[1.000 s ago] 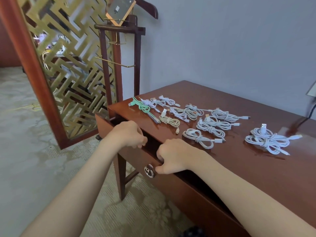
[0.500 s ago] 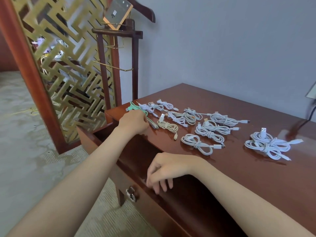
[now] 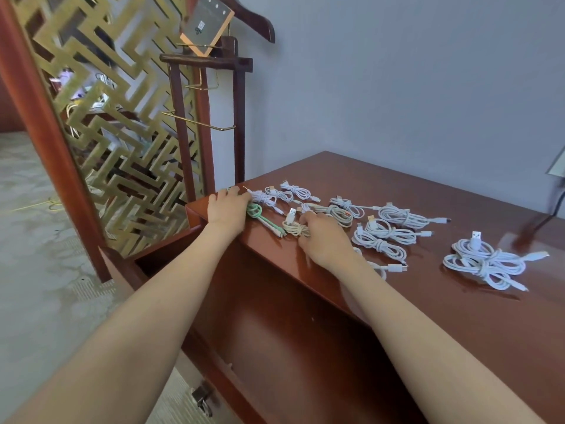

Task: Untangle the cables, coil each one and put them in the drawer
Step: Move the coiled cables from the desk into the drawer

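- Glossy red-brown wooden counter [image 3: 458, 307] carries the coils; the open wooden drawer [image 3: 260, 332] lies below, nearward of both grips
- left grip [image 3: 227, 206] covers the mint-green coiled cable [image 3: 255, 211]; pinching or not, I cannot tell; its long axis runs toward the right grip
- right grip [image 3: 321, 237] curls round the beige braided coiled cable [image 3: 292, 229], at its fingertips

1 grn cable [image 3: 256, 214], 2 beige [image 3: 293, 230], ~10 wht [image 3: 403, 216]
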`<state>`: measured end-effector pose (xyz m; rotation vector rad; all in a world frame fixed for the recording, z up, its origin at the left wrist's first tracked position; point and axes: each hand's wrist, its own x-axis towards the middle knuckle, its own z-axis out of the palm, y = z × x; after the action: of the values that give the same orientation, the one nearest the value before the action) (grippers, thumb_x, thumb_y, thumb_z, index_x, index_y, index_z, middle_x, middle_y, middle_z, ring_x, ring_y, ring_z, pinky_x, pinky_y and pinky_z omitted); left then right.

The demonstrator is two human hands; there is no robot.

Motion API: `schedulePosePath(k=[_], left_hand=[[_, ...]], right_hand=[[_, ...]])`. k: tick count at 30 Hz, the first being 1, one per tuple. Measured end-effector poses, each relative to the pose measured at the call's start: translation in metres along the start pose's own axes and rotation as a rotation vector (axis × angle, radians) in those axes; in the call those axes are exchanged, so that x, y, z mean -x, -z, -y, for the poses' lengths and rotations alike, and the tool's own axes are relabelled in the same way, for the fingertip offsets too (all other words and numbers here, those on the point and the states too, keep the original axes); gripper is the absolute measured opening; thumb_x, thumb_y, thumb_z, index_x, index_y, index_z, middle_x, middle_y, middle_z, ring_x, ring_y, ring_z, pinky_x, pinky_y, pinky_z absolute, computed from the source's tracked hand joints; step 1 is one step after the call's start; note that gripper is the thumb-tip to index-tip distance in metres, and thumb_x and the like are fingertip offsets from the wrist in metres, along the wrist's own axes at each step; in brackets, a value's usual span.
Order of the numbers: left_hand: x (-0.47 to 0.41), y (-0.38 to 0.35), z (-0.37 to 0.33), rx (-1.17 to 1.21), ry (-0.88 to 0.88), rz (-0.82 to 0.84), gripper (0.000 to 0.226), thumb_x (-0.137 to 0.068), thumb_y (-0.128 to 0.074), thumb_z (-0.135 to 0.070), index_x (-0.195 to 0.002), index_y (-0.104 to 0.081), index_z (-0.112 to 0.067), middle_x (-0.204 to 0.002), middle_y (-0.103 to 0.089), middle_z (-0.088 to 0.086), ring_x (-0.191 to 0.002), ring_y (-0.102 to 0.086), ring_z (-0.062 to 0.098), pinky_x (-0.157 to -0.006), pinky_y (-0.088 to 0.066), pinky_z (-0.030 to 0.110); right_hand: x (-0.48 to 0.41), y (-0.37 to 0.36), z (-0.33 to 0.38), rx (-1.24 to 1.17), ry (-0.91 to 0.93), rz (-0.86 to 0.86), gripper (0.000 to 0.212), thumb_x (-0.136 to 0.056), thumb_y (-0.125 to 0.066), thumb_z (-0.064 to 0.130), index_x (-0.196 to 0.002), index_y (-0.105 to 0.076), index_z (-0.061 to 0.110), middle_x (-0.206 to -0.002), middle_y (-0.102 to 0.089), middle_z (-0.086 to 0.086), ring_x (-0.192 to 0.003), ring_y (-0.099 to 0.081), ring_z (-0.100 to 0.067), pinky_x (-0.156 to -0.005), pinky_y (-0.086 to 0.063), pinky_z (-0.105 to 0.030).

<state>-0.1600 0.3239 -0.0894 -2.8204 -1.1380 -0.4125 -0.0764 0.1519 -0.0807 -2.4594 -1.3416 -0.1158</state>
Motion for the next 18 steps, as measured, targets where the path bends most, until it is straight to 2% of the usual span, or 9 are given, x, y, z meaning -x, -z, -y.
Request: schedulePosePath(k=[6, 10, 12, 15, 18], left_hand=[[0.024, -0.016, 0.022, 0.155, -0.008, -0.181, 0.037, -0.091, -0.048, -0.006, -0.123, -0.052, -0.024, -0.139, -0.045, -0.004, -0.131, -0.031, 0.026, -0.102, -0.021, 0.038], [0.041, -0.027, 0.032, 0.361, -0.026, -0.349, 0.030, -0.093, -0.047, -0.006, -0.117, -0.059, -0.020, -0.133, -0.052, -0.001, -0.123, -0.037, 0.027, -0.096, -0.025, 0.038], [0.042, -0.026, 0.037, 0.466, -0.039, -0.325, 0.028, -0.092, -0.050, -0.005, -0.115, -0.061, -0.017, -0.129, -0.055, 0.001, -0.120, -0.041, 0.029, -0.097, -0.028, 0.038], [0.045, -0.025, 0.045, 0.689, -0.005, -0.205, 0.027, -0.089, -0.054, -0.003, -0.113, -0.062, -0.014, -0.121, -0.059, 0.007, -0.115, -0.048, 0.032, -0.101, -0.034, 0.039], [0.054, -0.026, 0.055, 0.701, -0.054, -0.161, 0.026, -0.088, -0.055, -0.002, -0.109, -0.063, -0.015, -0.115, -0.061, 0.005, -0.110, -0.049, 0.030, -0.100, -0.036, 0.040]], right_hand=[[0.000, -0.008, 0.006, -0.053, -0.065, -0.082, 0.030, -0.090, -0.045, 0.005, -0.119, -0.051, 0.007, -0.110, -0.062, -0.016, -0.104, -0.055, -0.033, -0.080, -0.043, -0.034], [0.007, -0.009, 0.012, -0.093, -0.092, -0.145, 0.032, -0.088, -0.047, 0.004, -0.120, -0.053, 0.006, -0.110, -0.062, -0.015, -0.103, -0.055, -0.031, -0.077, -0.041, -0.031], [0.010, -0.010, 0.016, -0.130, -0.086, -0.178, 0.030, -0.087, -0.050, 0.006, -0.117, -0.055, 0.007, -0.110, -0.063, -0.013, -0.102, -0.056, -0.029, -0.075, -0.039, -0.029], [0.018, -0.008, 0.022, -0.213, -0.077, -0.204, 0.026, -0.085, -0.055, 0.009, -0.110, -0.059, 0.012, -0.106, -0.065, -0.008, -0.099, -0.057, -0.026, -0.070, -0.034, -0.025], [0.028, -0.007, 0.031, -0.275, -0.077, -0.220, 0.022, -0.083, -0.054, 0.010, -0.103, -0.062, 0.014, -0.102, -0.067, -0.007, -0.097, -0.058, -0.026, -0.072, -0.038, -0.028]])
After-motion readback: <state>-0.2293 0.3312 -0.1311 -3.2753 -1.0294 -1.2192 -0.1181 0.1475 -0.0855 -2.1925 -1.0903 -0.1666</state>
